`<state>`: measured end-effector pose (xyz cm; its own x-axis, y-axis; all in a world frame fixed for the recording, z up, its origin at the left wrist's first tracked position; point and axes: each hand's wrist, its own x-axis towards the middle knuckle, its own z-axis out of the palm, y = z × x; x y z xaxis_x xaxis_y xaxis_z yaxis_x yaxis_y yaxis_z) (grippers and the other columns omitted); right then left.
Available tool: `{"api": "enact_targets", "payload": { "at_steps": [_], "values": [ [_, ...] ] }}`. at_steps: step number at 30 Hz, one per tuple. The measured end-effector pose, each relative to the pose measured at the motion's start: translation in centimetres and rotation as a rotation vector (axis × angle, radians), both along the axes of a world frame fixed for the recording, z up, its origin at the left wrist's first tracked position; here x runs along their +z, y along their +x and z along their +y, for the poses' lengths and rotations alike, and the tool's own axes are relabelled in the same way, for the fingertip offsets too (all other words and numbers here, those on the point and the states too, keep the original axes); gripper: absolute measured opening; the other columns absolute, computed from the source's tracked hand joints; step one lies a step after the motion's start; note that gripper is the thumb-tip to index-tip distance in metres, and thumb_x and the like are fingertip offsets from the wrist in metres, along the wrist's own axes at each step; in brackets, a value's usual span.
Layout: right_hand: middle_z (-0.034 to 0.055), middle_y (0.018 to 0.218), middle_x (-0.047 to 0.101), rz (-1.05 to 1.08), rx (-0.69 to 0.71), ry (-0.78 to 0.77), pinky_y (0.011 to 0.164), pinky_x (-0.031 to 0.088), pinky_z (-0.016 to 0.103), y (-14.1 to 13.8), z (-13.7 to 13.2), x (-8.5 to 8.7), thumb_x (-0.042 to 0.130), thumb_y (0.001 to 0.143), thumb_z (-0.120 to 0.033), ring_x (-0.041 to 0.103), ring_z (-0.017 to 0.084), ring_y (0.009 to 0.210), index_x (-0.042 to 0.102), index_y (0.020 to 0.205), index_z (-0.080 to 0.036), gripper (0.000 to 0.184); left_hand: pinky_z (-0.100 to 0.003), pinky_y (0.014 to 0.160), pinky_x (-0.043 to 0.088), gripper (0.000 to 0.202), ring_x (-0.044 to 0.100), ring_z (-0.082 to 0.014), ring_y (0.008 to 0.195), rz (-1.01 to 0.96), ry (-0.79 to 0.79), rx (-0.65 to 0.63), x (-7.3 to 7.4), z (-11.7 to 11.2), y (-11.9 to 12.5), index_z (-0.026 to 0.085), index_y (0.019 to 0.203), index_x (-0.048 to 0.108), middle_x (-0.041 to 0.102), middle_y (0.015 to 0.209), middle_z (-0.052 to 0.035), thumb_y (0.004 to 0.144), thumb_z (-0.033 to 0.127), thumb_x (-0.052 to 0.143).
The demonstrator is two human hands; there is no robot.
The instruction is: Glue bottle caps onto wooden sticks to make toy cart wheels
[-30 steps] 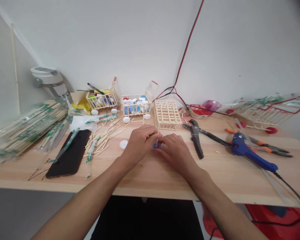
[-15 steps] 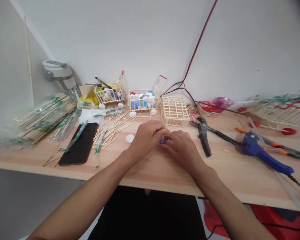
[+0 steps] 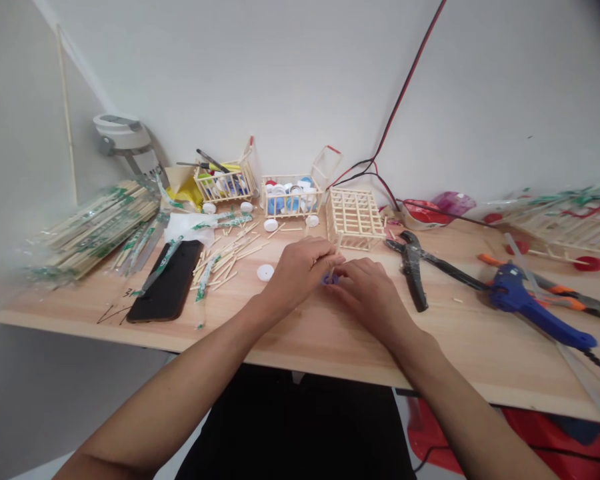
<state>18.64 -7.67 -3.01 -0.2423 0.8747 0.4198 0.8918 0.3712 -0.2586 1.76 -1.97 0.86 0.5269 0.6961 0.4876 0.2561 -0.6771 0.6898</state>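
Note:
My left hand [image 3: 300, 270] is closed in a pinch on a thin wooden stick [image 3: 339, 241], whose upper end pokes out above the fingers. Under it, a small blue bottle cap [image 3: 330, 279] lies on the table, with the stick's lower end at or in it; the fingers partly hide where they meet. My right hand [image 3: 367, 287] rests on the table with its fingers closed on the cap's side. A white cap disc [image 3: 265, 273] lies left of my left hand. Just beyond my hands sits a stick-built basket frame [image 3: 356, 217].
Two small stick carts [image 3: 291, 197] stand by the wall, filled with caps and pens. Loose cut sticks [image 3: 225, 263], a black phone [image 3: 166, 283] and bagged skewers [image 3: 105, 227] lie left. Right are pliers [image 3: 414, 273], a blue glue gun [image 3: 535, 303] and a red-wheeled cart [image 3: 560, 230].
The view has shifted slightly, so everything sits a little farther right. My hands keep nearly the same hold on the stick and the blue cap.

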Motion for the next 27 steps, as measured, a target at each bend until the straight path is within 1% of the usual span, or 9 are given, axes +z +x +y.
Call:
{"api": "enact_targets", "payload": {
  "at_steps": [6,11,15,19,27],
  "values": [
    [0.0086,0.091,0.067,-0.008,0.0,0.004,0.075,0.041,0.038,-0.11,-0.02,0.04,0.057,0.089,-0.032,0.057,0.025,0.088,0.062,0.098,-0.02,0.015,-0.025,0.065,0.038,0.026,0.051,-0.0113,0.067,0.012,-0.004,-0.001,-0.05,0.03,0.02,0.017,0.061,0.052,0.055,0.063,0.0028,0.087,0.019,0.055],
    [0.0089,0.098,0.067,0.028,0.031,0.003,0.078,0.042,0.039,-0.14,-0.12,0.14,0.058,0.088,-0.031,0.056,0.026,0.093,0.063,0.1,-0.022,0.016,-0.025,0.064,0.038,0.03,0.05,-0.0114,0.065,0.019,-0.014,0.008,-0.08,-0.01,-0.01,0.017,0.059,0.048,0.052,0.061,0.0029,0.087,0.021,0.055],
    [0.0093,0.102,0.066,0.036,0.04,0.004,0.08,0.042,0.04,-0.06,-0.13,0.04,0.06,0.088,-0.03,0.055,0.027,0.096,0.062,0.102,-0.022,0.017,-0.025,0.064,0.038,0.029,0.05,-0.0113,0.066,0.011,-0.019,-0.005,-0.09,-0.01,-0.09,0.017,0.059,0.047,0.052,0.062,0.003,0.088,0.021,0.055],
    [0.0098,0.102,0.066,0.031,0.029,-0.001,0.081,0.042,0.041,-0.09,-0.12,0.01,0.06,0.088,-0.03,0.055,0.027,0.097,0.062,0.101,-0.02,0.017,-0.025,0.065,0.038,0.029,0.05,-0.0115,0.066,0.005,-0.027,-0.006,-0.05,-0.05,-0.12,0.017,0.06,0.048,0.053,0.062,0.0028,0.087,0.021,0.055],
    [0.0093,0.101,0.065,0.024,0.018,-0.002,0.079,0.041,0.04,-0.19,-0.08,0.04,0.058,0.089,-0.032,0.055,0.027,0.095,0.062,0.1,-0.021,0.016,-0.025,0.065,0.038,0.03,0.05,-0.0111,0.065,-0.007,-0.008,-0.013,-0.06,-0.07,-0.13,0.016,0.06,0.047,0.052,0.062,0.0027,0.088,0.021,0.056]
  ]
}}
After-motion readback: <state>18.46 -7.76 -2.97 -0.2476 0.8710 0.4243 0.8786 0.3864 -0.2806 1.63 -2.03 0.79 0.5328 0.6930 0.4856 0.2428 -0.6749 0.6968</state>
